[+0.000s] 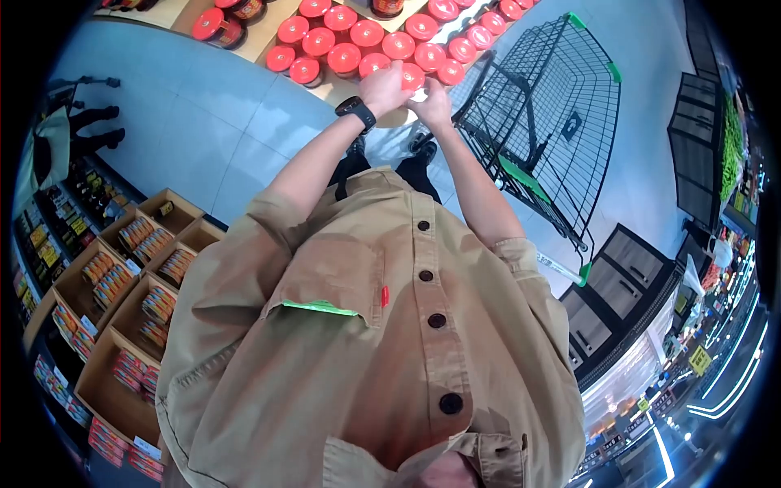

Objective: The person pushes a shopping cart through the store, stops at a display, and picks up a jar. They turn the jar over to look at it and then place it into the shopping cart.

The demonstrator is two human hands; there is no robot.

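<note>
Several jars with red lids stand in rows on a pale shelf at the top of the view. My left hand, with a black watch on its wrist, is closed over one red-lidded jar at the front edge of the rows. My right hand is pressed against the same jar from the right, fingers curled, with something white showing between the two hands. Both forearms reach out from my tan button shirt, which fills the lower view.
A black wire shopping cart with green trim stands just right of my arms. Open cardboard boxes of packets line low shelves on the left. Another person's black shoes stand at far left. Dark cabinets sit at right.
</note>
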